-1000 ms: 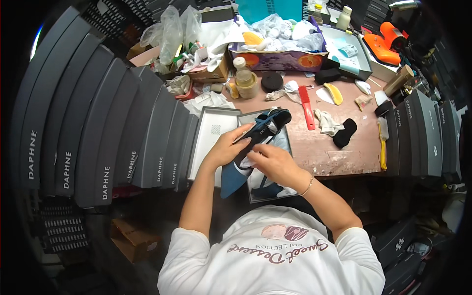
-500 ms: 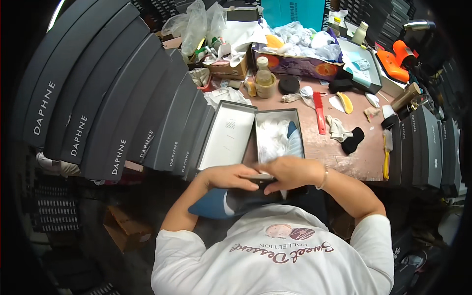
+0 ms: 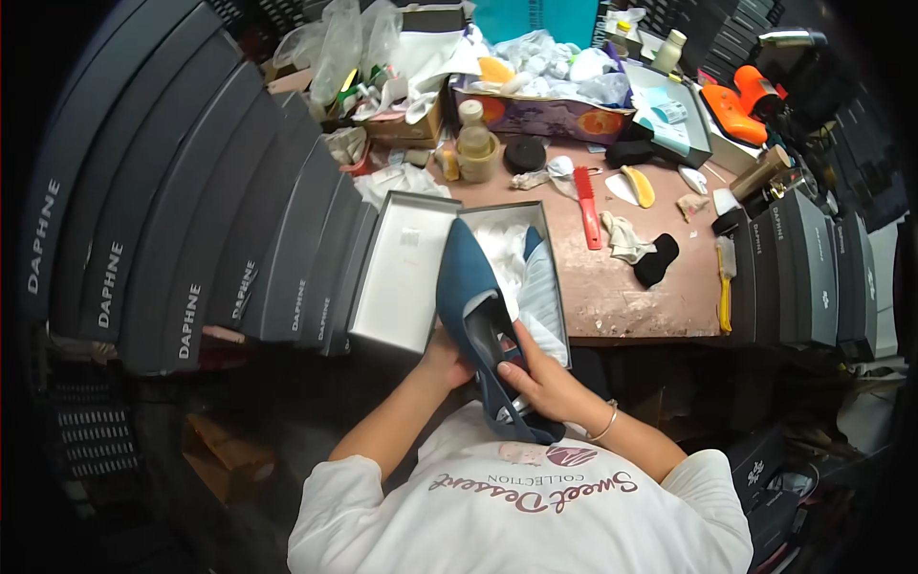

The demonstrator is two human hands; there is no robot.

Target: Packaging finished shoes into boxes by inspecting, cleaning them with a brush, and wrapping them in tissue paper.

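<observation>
A blue pointed-toe shoe (image 3: 465, 273) is between my two hands, its toe pointing away from me and its opening facing up. My left hand (image 3: 448, 360) holds it from the left side, the fingers partly hidden under the shoe. My right hand (image 3: 545, 383) grips the right side near the heel, with the thumb at the opening. Behind the shoe stands an open shoe box (image 3: 557, 277) with white tissue (image 3: 501, 249) in it. In this box lies a second blue shoe (image 3: 533, 239), mostly covered by pale paper (image 3: 541, 297). Left of it is a white-lined box lid (image 3: 394, 287).
Stacked dark shoe boxes (image 3: 206, 191) rise on the left, more boxes (image 3: 803, 277) on the right. On the table lie a red brush (image 3: 586, 206), a black cloth (image 3: 656, 261) and a yellow-handled brush (image 3: 725, 287). A purple carton (image 3: 545, 120) of crumpled paper stands behind.
The blue shoe has swung up from across my lap, its toe turning from left to far. Both hands have moved down and apart to its two sides. The view has shifted slightly.
</observation>
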